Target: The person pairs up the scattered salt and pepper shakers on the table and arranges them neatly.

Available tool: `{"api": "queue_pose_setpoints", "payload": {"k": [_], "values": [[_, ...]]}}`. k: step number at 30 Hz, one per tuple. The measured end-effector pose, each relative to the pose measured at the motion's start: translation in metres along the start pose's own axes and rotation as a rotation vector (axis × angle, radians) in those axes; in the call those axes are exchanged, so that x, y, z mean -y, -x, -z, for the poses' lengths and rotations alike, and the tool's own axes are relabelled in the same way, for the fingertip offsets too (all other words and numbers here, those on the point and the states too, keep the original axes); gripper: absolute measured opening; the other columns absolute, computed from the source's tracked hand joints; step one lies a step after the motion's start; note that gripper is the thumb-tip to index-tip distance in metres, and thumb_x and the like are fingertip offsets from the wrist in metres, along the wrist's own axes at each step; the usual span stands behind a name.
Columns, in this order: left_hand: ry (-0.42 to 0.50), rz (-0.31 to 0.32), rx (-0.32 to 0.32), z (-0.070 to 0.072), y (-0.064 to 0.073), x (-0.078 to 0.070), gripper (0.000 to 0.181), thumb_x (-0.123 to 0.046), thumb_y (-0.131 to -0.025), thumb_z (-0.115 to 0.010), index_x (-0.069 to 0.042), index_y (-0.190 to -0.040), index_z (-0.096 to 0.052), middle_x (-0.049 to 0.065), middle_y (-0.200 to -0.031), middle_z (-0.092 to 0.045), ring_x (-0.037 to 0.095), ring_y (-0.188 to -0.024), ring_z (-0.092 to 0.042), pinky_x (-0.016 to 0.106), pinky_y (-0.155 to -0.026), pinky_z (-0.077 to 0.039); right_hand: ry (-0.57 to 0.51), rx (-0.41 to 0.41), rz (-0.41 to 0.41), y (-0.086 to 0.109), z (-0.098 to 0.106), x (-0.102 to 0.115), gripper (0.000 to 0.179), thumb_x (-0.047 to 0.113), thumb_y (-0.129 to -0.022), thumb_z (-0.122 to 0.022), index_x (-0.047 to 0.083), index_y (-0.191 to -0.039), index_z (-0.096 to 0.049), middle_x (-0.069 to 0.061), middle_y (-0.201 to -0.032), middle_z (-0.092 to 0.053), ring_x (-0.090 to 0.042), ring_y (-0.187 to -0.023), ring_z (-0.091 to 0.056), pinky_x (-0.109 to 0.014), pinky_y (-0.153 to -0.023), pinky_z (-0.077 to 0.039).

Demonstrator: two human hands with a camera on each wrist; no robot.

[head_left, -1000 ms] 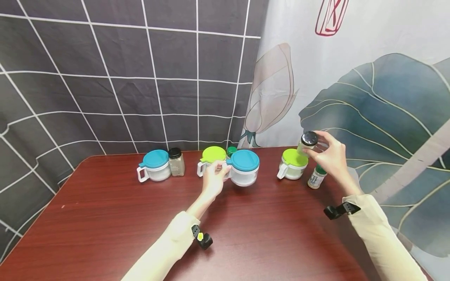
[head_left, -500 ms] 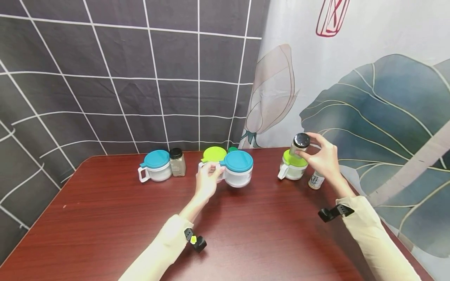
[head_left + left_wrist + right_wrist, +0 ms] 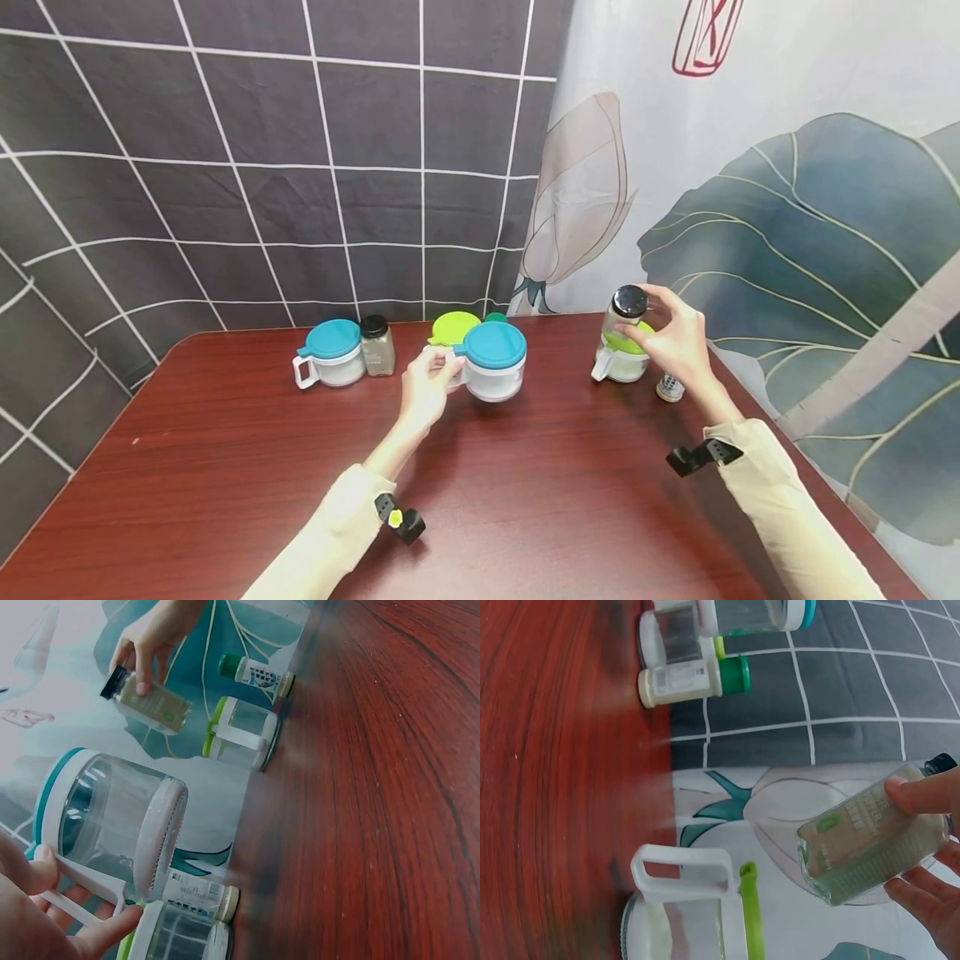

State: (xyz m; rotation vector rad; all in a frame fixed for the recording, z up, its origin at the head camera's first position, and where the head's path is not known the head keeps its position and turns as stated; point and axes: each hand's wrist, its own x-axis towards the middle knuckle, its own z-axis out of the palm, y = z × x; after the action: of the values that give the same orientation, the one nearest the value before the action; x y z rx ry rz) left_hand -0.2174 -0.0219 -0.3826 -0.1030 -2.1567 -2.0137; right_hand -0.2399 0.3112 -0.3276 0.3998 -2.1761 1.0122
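Note:
My left hand grips the white handle of a clear seasoning jar with a blue lid. The left wrist view shows this jar raised off the table, above a green-lidded seasoning jar and a green-capped shaker. My right hand pinches a square glass spice bottle with a black cap between thumb and fingers. That bottle is tilted in the air and overlaps a second green-lidded seasoning jar in the head view. Close to the right hand, another green-capped shaker stands on the table.
At the left on the dark red table, a second blue-lidded seasoning jar stands beside another black-capped spice bottle. A grey grid-patterned curtain and a leaf-printed one hang behind the table.
The left hand has carried the blue-lidded jar leftward. The right hand has moved left with the spice bottle, from the right side of the right-hand green-lidded jar to over it.

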Motion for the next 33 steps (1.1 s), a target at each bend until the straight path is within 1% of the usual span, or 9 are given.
{"api": "queue_pose_setpoints", "payload": {"k": [2, 5, 9, 16, 22, 28, 33], "values": [[-0.003, 0.004, -0.007, 0.003, 0.0, -0.001, 0.023, -0.009, -0.09, -0.066, 0.005, -0.108, -0.062, 0.027, -0.109, -0.065, 0.039, -0.098, -0.067, 0.048, -0.079, -0.055, -0.016, 0.0, 0.009, 0.001, -0.003, 0.0, 0.06, -0.007, -0.063, -0.084, 0.0, -0.119, -0.062, -0.023, -0.108, -0.069, 0.023, -0.09, -0.054, -0.005, -0.08, -0.048], [-0.005, 0.013, -0.017, 0.007, 0.001, -0.002, 0.023, -0.008, -0.09, -0.065, 0.005, -0.109, -0.061, 0.027, -0.11, -0.065, 0.039, -0.098, -0.067, 0.047, -0.079, -0.056, -0.003, -0.005, 0.016, 0.001, -0.006, 0.001, 0.061, -0.006, -0.062, -0.085, 0.0, -0.118, -0.063, -0.02, -0.109, -0.069, 0.022, -0.093, -0.053, -0.008, -0.082, -0.049], [0.003, 0.026, -0.025, 0.011, 0.003, -0.004, 0.025, -0.006, -0.09, -0.064, 0.006, -0.111, -0.061, 0.028, -0.111, -0.063, 0.04, -0.099, -0.066, 0.047, -0.079, -0.056, 0.021, -0.013, 0.018, 0.001, -0.011, 0.005, 0.059, -0.002, -0.062, -0.087, 0.001, -0.117, -0.064, -0.017, -0.109, -0.069, 0.024, -0.093, -0.051, -0.004, -0.082, -0.046], [0.007, 0.041, -0.025, 0.018, 0.005, -0.003, 0.023, -0.005, -0.091, -0.064, 0.008, -0.109, -0.06, 0.029, -0.113, -0.064, 0.04, -0.102, -0.065, 0.047, -0.081, -0.055, -0.002, -0.022, 0.033, 0.004, -0.016, 0.008, 0.057, 0.0, -0.061, -0.088, 0.004, -0.114, -0.066, -0.016, -0.106, -0.07, 0.022, -0.092, -0.054, -0.002, -0.082, -0.045], [-0.012, 0.049, -0.03, 0.026, 0.008, 0.0, 0.023, -0.007, -0.091, -0.063, 0.006, -0.109, -0.061, 0.028, -0.115, -0.064, 0.04, -0.103, -0.065, 0.045, -0.081, -0.055, 0.013, -0.003, 0.004, 0.008, -0.021, 0.012, 0.056, -0.001, -0.062, -0.087, 0.004, -0.114, -0.065, -0.013, -0.106, -0.071, 0.023, -0.091, -0.053, -0.003, -0.081, -0.046], [-0.007, 0.051, -0.043, 0.033, 0.011, 0.001, 0.023, -0.006, -0.092, -0.062, 0.007, -0.11, -0.061, 0.029, -0.114, -0.064, 0.039, -0.103, -0.065, 0.045, -0.081, -0.055, 0.044, 0.019, 0.012, 0.011, -0.026, 0.016, 0.056, 0.003, -0.063, -0.087, 0.005, -0.115, -0.065, -0.012, -0.107, -0.071, 0.024, -0.092, -0.05, -0.002, -0.08, -0.045], [-0.01, 0.061, -0.05, 0.037, 0.013, 0.003, 0.023, -0.007, -0.091, -0.063, 0.007, -0.11, -0.061, 0.029, -0.114, -0.064, 0.039, -0.102, -0.065, 0.047, -0.082, -0.055, -0.012, 0.036, -0.004, 0.015, -0.031, 0.018, 0.057, 0.001, -0.063, -0.087, 0.005, -0.115, -0.065, -0.013, -0.106, -0.071, 0.021, -0.092, -0.054, -0.007, -0.079, -0.048]]}}
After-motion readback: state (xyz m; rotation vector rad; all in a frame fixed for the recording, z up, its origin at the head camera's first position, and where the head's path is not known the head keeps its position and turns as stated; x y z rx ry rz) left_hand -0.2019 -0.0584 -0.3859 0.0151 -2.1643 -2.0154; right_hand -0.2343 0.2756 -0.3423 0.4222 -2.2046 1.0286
